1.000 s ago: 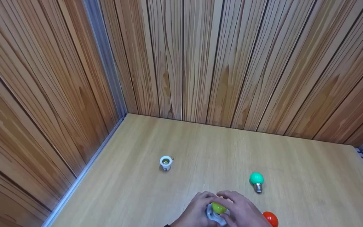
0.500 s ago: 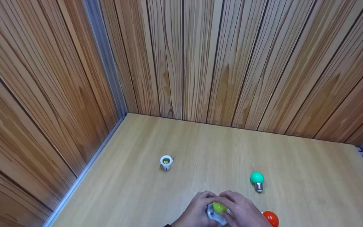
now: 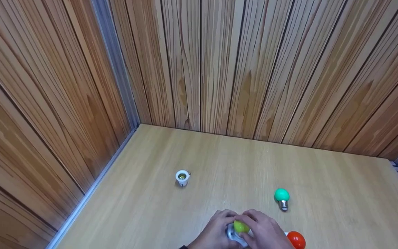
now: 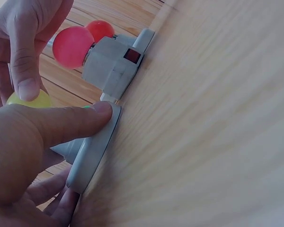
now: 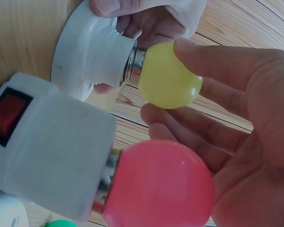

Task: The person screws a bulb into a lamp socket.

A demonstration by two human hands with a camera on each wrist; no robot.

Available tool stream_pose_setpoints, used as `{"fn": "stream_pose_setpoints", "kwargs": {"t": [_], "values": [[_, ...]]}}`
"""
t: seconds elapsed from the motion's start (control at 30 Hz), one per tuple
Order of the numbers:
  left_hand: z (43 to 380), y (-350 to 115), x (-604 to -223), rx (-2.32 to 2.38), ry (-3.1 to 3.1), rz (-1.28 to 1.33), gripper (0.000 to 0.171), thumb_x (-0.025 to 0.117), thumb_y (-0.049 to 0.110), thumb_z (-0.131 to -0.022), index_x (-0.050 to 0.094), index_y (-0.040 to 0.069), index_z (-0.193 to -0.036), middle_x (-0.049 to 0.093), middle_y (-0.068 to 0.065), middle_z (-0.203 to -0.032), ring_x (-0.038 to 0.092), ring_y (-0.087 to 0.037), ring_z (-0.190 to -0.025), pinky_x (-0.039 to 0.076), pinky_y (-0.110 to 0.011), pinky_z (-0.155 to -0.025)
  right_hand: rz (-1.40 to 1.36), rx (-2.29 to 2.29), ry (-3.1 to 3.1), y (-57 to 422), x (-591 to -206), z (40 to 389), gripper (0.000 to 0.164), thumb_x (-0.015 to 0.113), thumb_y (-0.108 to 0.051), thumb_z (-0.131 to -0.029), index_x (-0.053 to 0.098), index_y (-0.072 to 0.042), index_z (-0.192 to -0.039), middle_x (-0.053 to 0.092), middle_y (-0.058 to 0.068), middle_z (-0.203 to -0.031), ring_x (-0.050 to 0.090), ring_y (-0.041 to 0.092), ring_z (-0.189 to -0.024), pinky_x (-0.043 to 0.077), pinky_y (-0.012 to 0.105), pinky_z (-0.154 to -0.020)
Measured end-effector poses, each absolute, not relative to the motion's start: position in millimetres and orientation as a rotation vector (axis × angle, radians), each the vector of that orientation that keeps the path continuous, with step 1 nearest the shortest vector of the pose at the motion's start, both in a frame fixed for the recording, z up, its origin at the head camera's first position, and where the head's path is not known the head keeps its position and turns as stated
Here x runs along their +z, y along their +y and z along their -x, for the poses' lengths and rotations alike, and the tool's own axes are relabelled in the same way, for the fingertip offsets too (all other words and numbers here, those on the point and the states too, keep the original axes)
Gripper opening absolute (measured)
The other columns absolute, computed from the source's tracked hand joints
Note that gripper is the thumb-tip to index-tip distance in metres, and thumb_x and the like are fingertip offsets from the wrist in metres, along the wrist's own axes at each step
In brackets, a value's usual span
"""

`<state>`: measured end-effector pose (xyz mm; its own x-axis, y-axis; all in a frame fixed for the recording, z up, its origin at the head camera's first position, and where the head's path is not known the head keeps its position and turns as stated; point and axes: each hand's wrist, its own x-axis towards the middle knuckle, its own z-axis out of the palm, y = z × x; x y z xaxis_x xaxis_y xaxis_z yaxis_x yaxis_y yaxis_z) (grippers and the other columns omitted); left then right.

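My left hand [image 3: 216, 230] grips a white round lamp holder [image 5: 87, 54] by its base, the thumb pressing on the base's edge in the left wrist view. A yellow light bulb [image 5: 170, 75] sits in this holder, with part of its metal screw cap showing at the mouth. Around the bulb's glass are the thumb and fingers of my right hand [image 3: 263, 228], pinching it. In the head view both hands are close together at the bottom, covering much of the holder and part of the bulb [image 3: 241, 226].
Beside my right hand, a red bulb [image 5: 161, 184] sits in a white switched holder [image 5: 61, 146]. Another red bulb [image 4: 100, 29] shows behind it. A green bulb [image 3: 282, 194] lies farther right; a white socket [image 3: 182, 177] stands left. Wood-panelled walls [image 3: 212, 69] border the table [image 3: 150, 207].
The right hand's fingers have shifted slightly on the yellow bulb, and a little more of the bulb shows. The left hand keeps its grip in place.
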<state>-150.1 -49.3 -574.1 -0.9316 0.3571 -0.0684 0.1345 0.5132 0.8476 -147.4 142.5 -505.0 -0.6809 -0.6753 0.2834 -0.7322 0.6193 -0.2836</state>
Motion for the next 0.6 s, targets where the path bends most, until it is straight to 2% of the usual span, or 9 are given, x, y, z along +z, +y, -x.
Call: {"fn": "stream_pose_setpoints", "kwargs": {"t": [0.17, 0.27, 0.37, 0.5, 0.6], "values": [[151, -49, -574, 1.412, 2.465, -0.357, 0.048, 0.085, 0.04, -0.073, 0.066, 0.044, -0.117, 0.059, 0.023, -0.119, 0.047, 0.001, -0.113, 0.047, -0.026, -0.097, -1.141, 0.586, -2.783, 140, -504, 148, 0.042, 0.079, -0.024, -0.082, 0.066, -0.021, -0.121, 0.066, 0.0, -0.108, 0.061, 0.012, -0.087, 0.059, 0.028, -0.074], [151, -49, -575, 1.422, 2.45, -0.334, 0.046, 0.085, 0.041, -0.073, 0.068, 0.044, -0.116, 0.058, 0.025, -0.119, 0.046, 0.002, -0.114, 0.047, -0.028, -0.099, -1.146, 0.593, -2.733, 141, -508, 148, 0.046, 0.08, -0.023, -0.081, 0.064, -0.022, -0.124, 0.064, -0.002, -0.107, 0.058, 0.009, -0.086, 0.057, 0.023, -0.071], [150, -50, -577, 1.413, 2.503, -0.423, 0.048, 0.085, 0.041, -0.073, 0.068, 0.04, -0.118, 0.059, 0.022, -0.122, 0.047, 0.001, -0.115, 0.046, -0.027, -0.1, -1.187, 0.558, -2.568, 142, -514, 148, 0.054, 0.082, -0.02, -0.076, 0.064, -0.023, -0.126, 0.063, 0.0, -0.107, 0.057, 0.009, -0.083, 0.05, 0.016, -0.064], [149, -51, -578, 1.414, 2.552, -0.508, 0.048, 0.085, 0.039, -0.074, 0.069, 0.038, -0.119, 0.06, 0.019, -0.124, 0.048, 0.0, -0.116, 0.044, -0.026, -0.099, -1.218, 0.521, -2.476, 142, -519, 149, 0.057, 0.082, -0.016, -0.072, 0.064, -0.022, -0.126, 0.065, 0.003, -0.105, 0.056, 0.01, -0.08, 0.046, 0.015, -0.061], [150, -51, -577, 1.44, 2.511, -0.455, 0.045, 0.085, 0.038, -0.074, 0.07, 0.039, -0.116, 0.059, 0.021, -0.122, 0.047, 0.002, -0.115, 0.044, -0.026, -0.099, -1.217, 0.527, -2.587, 142, -515, 149, 0.054, 0.08, -0.016, -0.077, 0.063, -0.02, -0.128, 0.065, 0.002, -0.104, 0.055, 0.01, -0.081, 0.05, 0.018, -0.064]]}}
